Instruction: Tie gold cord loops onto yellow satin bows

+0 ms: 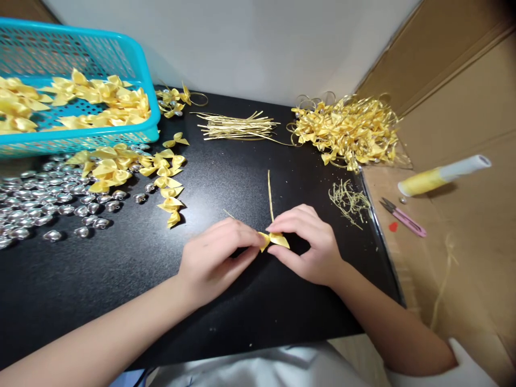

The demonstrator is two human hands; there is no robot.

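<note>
Between my two hands, low over the black table, is a small yellow ribbon bow (pixel 279 240). The fingertips of my left hand (pixel 223 255) pinch its left end. My right hand (pixel 310 244) has thumb and fingers closed about its right side. A gold cord (pixel 270 194) sticks up away from me behind the bow, its lower end hidden by my right fingers. Another thin gold end (pixel 228 214) shows just beyond my left hand. Left of my hands, a row of yellow bows (pixel 169 192) lies on the table.
A turquoise basket (pixel 154 91) of yellow bows stands at the back left, with silver beads (pixel 52 196) before it. Cut gold cords (pixel 237 127) lie at the back. To the right are a bow pile (pixel 350 131), cord scraps (pixel 349 202), pink thread snips (pixel 404 219) and a yellow-and-white roll (pixel 443 176).
</note>
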